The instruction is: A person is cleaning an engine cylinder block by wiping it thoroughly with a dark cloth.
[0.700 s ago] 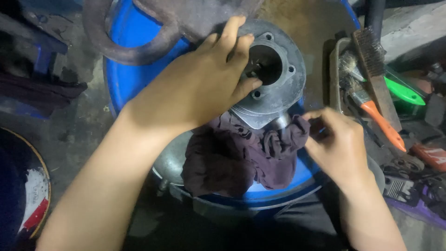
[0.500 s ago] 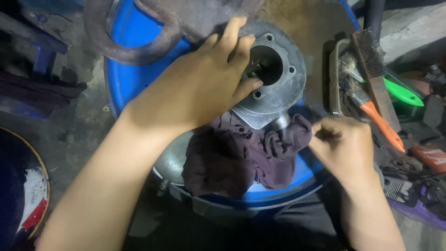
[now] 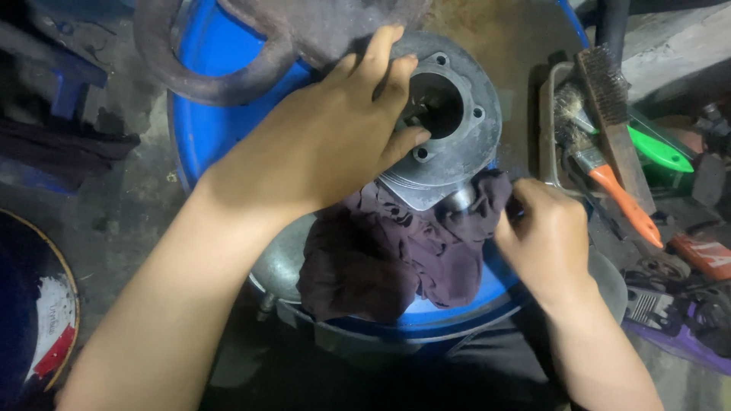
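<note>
— Atop the blue drum (image 3: 205, 129), dead centre: grey finned metal cylinder (image 3: 449, 129), bore facing up, bolt holes around the flange. Looks heavy, stiff, cast; probably gritty rather than slick, with fins likely to chip if dropped.

— Best place to take hold?

— Probably across the flat flange, fingers kept out of the bore and off the thin fins. Left hand (image 3: 327, 144) already lying there, coming in from 8 o'clock, palm down and fingers spread over the top face, thumb tip at the flange edge, fingertips reaching toward 12 o'clock.

— And the other side?

— Right hand (image 3: 544, 236) at 4 o'clock from the cylinder, just beside its lower edge, fingers curled and pinched together on the edge of the dark maroon rag (image 3: 403, 251). Cannot tell whether anything smaller sits inside that pinch.

— Rag itself?

— Soft, limp, light; bunched under the cylinder's lower side and draped toward 6 o'clock over the drum rim. Touching the cylinder, partly tucked beneath.

— Surroundings?

— At 3 o'clock, well apart from the left hand but near the right: wire brush (image 3: 609, 114), orange-handled paintbrush (image 3: 620, 198), green tool (image 3: 659, 152). At 11 o'clock, rusty ring-shaped part (image 3: 205, 76) resting on the drum.
</note>
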